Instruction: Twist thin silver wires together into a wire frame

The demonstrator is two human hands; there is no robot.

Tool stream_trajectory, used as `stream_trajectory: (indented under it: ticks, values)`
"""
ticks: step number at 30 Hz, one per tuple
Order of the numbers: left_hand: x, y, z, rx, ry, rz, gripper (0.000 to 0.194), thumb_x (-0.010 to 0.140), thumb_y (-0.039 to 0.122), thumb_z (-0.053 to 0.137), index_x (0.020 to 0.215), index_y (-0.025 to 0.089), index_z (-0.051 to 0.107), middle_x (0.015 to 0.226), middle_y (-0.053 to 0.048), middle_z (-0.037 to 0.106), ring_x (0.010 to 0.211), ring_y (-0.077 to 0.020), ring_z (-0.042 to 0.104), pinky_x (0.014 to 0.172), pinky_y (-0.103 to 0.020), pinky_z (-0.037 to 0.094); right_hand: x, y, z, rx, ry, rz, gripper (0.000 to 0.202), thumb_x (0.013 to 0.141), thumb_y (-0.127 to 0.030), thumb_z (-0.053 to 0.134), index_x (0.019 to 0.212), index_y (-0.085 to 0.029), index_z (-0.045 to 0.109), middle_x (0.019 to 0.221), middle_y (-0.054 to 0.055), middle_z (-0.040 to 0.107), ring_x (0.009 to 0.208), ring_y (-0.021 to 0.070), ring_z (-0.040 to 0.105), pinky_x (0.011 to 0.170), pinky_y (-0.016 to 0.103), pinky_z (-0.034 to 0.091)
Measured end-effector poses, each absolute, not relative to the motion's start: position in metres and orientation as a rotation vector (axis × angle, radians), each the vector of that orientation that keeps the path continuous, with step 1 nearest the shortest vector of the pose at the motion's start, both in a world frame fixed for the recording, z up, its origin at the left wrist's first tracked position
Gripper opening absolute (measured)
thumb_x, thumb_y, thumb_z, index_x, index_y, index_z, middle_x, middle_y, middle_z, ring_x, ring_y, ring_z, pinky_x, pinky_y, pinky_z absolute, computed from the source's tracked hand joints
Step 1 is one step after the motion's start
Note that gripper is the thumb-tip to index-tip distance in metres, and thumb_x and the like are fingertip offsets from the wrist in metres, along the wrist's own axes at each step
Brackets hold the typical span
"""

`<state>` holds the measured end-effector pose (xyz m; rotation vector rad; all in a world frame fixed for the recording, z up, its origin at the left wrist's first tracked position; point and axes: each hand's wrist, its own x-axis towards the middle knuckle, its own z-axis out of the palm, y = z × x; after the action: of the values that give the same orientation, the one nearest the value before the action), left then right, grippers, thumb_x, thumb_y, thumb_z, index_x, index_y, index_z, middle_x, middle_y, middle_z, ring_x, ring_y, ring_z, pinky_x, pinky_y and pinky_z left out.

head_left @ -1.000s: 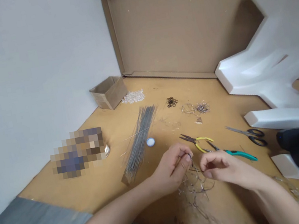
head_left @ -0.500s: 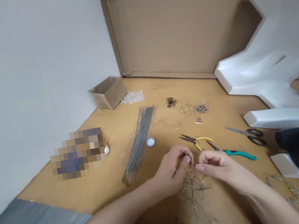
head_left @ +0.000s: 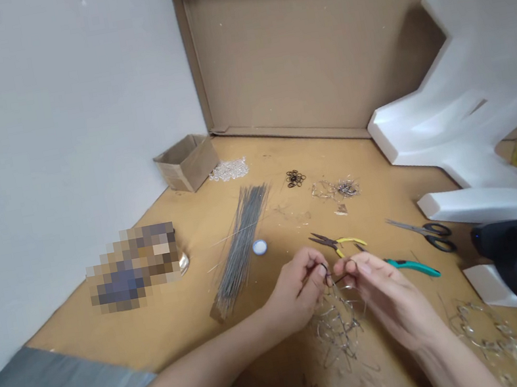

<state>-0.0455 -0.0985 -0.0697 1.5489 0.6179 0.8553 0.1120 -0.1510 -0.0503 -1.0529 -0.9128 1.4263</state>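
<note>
My left hand [head_left: 298, 290] is closed, thumb and forefinger pinching a small dark ring [head_left: 324, 268]. Below the fingertips hangs a loose tangle of bent silvery wire [head_left: 340, 329], apparently joined near the ring. My right hand [head_left: 388, 287] is closed just to the right, its thumb and fingertips pinching a thin wire [head_left: 341, 278] that runs toward the ring. Exactly how wire and ring join is too small to make out. Beyond the hands lie yellow-handled pliers [head_left: 337, 243] and a teal-handled tool [head_left: 414, 267], partly covered by my right hand.
A bundle of straight grey wires [head_left: 242, 243] lies left of a small white disc [head_left: 259, 247]. Farther back are dark rings [head_left: 294, 178], a wire pile [head_left: 346, 188], clear bits [head_left: 229, 170] and a cardboard box [head_left: 188, 164]. Scissors [head_left: 426, 234] and white foam [head_left: 427, 130] are right.
My right hand has turned, its fingers now pinching the thin wire beside the ring. The hanging wire tangle has swung and spread lower. My left hand has hardly moved.
</note>
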Motion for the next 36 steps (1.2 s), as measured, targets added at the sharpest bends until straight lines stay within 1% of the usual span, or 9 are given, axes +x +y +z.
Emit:
stream_trajectory:
  ticks: [3, 6, 8, 11, 18, 21, 25, 32, 36]
  values:
    - [-0.043, -0.100, -0.073, 1.515, 0.617, 0.812, 0.018, 0.091, 0.034, 0.037, 0.084, 0.018, 0.041, 0.059, 0.004, 0.044, 0.049, -0.0078, 0.041, 0.049, -0.020, 0.035, 0.112, -0.154, -0.058, -1.156, -1.032, 1.394, 0.018, 0.085, -0.037, 0.053, 0.084, -0.023, 0.063, 0.075, 0.001, 0.057, 0.068, 0.0133, 0.048, 0.063, 0.024, 0.038]
    - [-0.042, -0.103, -0.073, 1.631, 0.617, 0.858, 0.016, 0.091, 0.029, 0.037, 0.083, 0.017, 0.043, 0.071, 0.000, 0.048, 0.061, -0.0099, 0.047, 0.059, -0.024, 0.041, 0.111, -0.154, -0.056, -1.202, -1.135, 1.399, 0.021, 0.087, -0.040, 0.050, 0.080, -0.022, 0.060, 0.069, -0.001, 0.056, 0.058, 0.0110, 0.043, 0.055, 0.023, 0.035]
    - [-0.042, -0.104, -0.072, 1.708, 0.650, 0.950, 0.015, 0.090, 0.027, 0.038, 0.082, 0.017, 0.045, 0.080, -0.003, 0.049, 0.072, -0.0121, 0.050, 0.068, -0.026, 0.043, 0.109, -0.153, -0.052, -1.245, -1.178, 1.357, 0.022, 0.085, -0.040, 0.052, 0.077, -0.021, 0.058, 0.068, -0.001, 0.055, 0.059, 0.0110, 0.044, 0.056, 0.023, 0.035]
    - [-0.045, -0.103, -0.071, 1.860, 0.682, 1.118, 0.012, 0.089, 0.021, 0.038, 0.084, 0.017, 0.048, 0.085, -0.005, 0.049, 0.080, -0.0142, 0.049, 0.071, -0.028, 0.043, 0.105, -0.152, -0.047, -1.350, -1.195, 1.269, 0.020, 0.081, -0.040, 0.058, 0.080, -0.020, 0.058, 0.067, -0.001, 0.054, 0.062, 0.0120, 0.048, 0.058, 0.022, 0.038]
    - [-0.053, -0.098, -0.062, 2.323, 0.477, 1.326, 0.012, 0.082, 0.013, 0.048, 0.086, 0.017, 0.059, 0.075, -0.003, 0.054, 0.069, -0.0128, 0.048, 0.063, -0.025, 0.042, 0.107, -0.156, -0.048, -1.431, -1.508, 1.138, 0.011, 0.079, -0.028, 0.058, 0.085, -0.019, 0.061, 0.072, 0.000, 0.056, 0.067, 0.0137, 0.050, 0.063, 0.024, 0.041]
    - [-0.052, -0.097, -0.055, 2.249, 0.499, 1.263, 0.012, 0.081, 0.014, 0.050, 0.082, 0.016, 0.062, 0.074, -0.004, 0.055, 0.068, -0.0117, 0.051, 0.060, -0.022, 0.042, 0.109, -0.156, -0.048, -1.427, -1.551, 1.156, 0.010, 0.079, -0.028, 0.058, 0.079, -0.018, 0.062, 0.067, 0.000, 0.055, 0.064, 0.0127, 0.049, 0.060, 0.023, 0.040]
    - [-0.054, -0.092, -0.049, 1.991, 0.538, 1.026, 0.010, 0.081, 0.019, 0.054, 0.079, 0.015, 0.063, 0.076, -0.004, 0.059, 0.071, -0.0118, 0.056, 0.066, -0.022, 0.045, 0.107, -0.154, -0.050, -1.418, -1.445, 1.261, 0.021, 0.081, -0.037, 0.056, 0.077, -0.017, 0.064, 0.066, 0.001, 0.060, 0.058, 0.0119, 0.050, 0.055, 0.023, 0.040]
    - [-0.060, -0.085, -0.044, 1.805, 0.552, 0.726, 0.017, 0.081, 0.022, 0.056, 0.095, 0.015, 0.063, 0.092, -0.006, 0.066, 0.088, -0.0152, 0.060, 0.081, -0.026, 0.045, 0.111, -0.151, -0.059, -1.346, -1.309, 1.261, 0.021, 0.081, -0.037, 0.058, 0.079, -0.018, 0.064, 0.068, 0.001, 0.061, 0.057, 0.0107, 0.051, 0.057, 0.023, 0.042]
    - [-0.057, -0.087, -0.048, 1.853, 0.672, 0.740, 0.018, 0.084, 0.022, 0.051, 0.094, 0.015, 0.065, 0.092, -0.006, 0.068, 0.085, -0.0147, 0.060, 0.079, -0.025, 0.044, 0.116, -0.148, -0.063, -1.302, -1.242, 1.258, 0.019, 0.084, -0.036, 0.055, 0.083, -0.019, 0.063, 0.068, 0.000, 0.058, 0.057, 0.0094, 0.047, 0.056, 0.022, 0.039]
